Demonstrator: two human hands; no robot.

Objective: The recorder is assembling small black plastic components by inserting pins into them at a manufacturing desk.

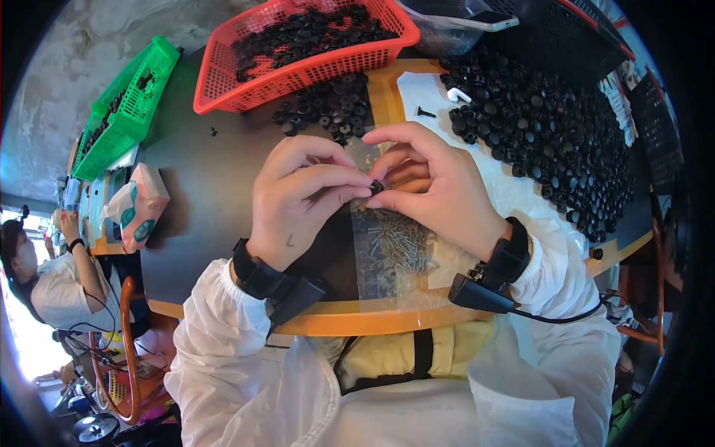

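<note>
My left hand (302, 190) and my right hand (432, 175) meet above the middle of the table, both closed in a pinch on one small round black plastic part (375, 187). The fingertips cover much of it, so its exact kind is hidden. Below my hands a clear plastic bag (370, 279) lies flat, with a pile of silver screws (402, 242) on it. Just beyond my fingers sits a small heap of black ring-shaped parts (328, 108). To the right spreads a large heap of black round caps (536, 127).
A red basket (298, 78) of black parts stands at the back, with a green basket (123, 127) at far left. A tissue pack (140, 205) lies at left. On white paper rest a black bolt (426, 112) and a white earbud (459, 94). Another person (63, 283) sits at far left.
</note>
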